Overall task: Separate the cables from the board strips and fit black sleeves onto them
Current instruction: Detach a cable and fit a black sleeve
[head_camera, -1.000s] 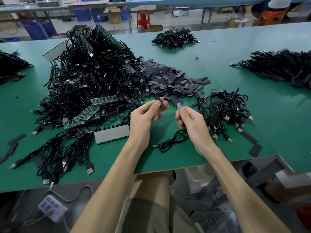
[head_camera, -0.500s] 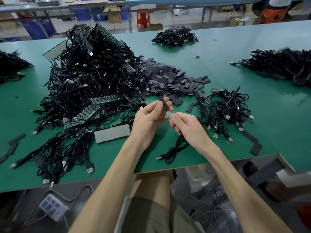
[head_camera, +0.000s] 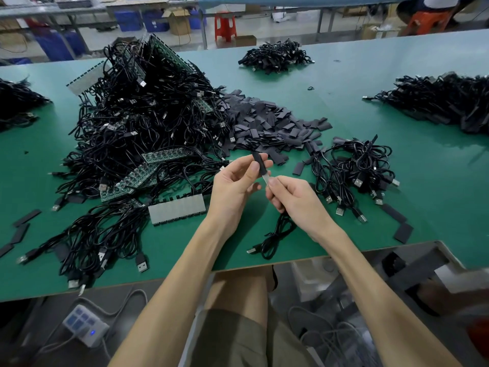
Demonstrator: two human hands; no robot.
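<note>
Since a second ago, both hands are being brought together, and the gap between sleeve and cable end is being closed. A black sleeve (head_camera: 257, 162) is being pinched between thumb and forefinger of the left hand (head_camera: 232, 186) above the worktop (head_camera: 423, 181), with its long axis running from 11 to 5 o'clock. The pale end (head_camera: 265, 179) of a cable (head_camera: 276, 234) is being clamped by the fingers (head_camera: 275, 183) of the right hand (head_camera: 296, 200), at 5 o'clock from the sleeve's lower mouth and touching it. Whether it is already inside cannot be told. The feed is judged to be aimed toward 11 o'clock. The cable's coil is being left lying on the worktop at 6 o'clock.
</note>
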